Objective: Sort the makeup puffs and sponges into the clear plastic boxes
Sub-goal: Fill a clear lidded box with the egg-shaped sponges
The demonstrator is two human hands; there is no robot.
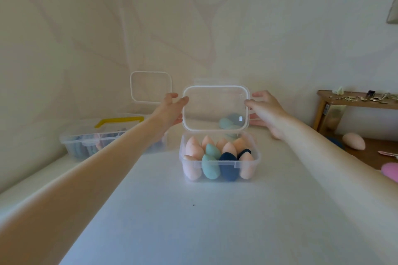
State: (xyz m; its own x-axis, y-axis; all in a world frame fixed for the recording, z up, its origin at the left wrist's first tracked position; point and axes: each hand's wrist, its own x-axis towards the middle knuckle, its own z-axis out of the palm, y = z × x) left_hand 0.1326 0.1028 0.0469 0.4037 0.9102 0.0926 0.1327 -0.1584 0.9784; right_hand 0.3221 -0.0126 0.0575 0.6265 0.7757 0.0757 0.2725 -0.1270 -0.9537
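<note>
A clear plastic box [256,162] stands on the white surface in the middle, packed with several upright egg-shaped sponges [212,155] in peach, teal and navy. Its clear lid [215,94] stands raised and upright at the box's far side. My left hand [172,106] grips the lid's left edge and my right hand [263,106] grips its right edge. Behind the lid lie a few teal sponges [229,122], seen through the plastic. A second clear box [71,142] with a yellow handle [119,120] sits at the left, holding puffs, partly hidden by my left forearm.
Another clear lid [150,74] leans against the wall behind the left box. On the right, a peach sponge [354,141] and a pink puff [391,171] lie on a wooden floor near a low wooden bench [323,101] with small items.
</note>
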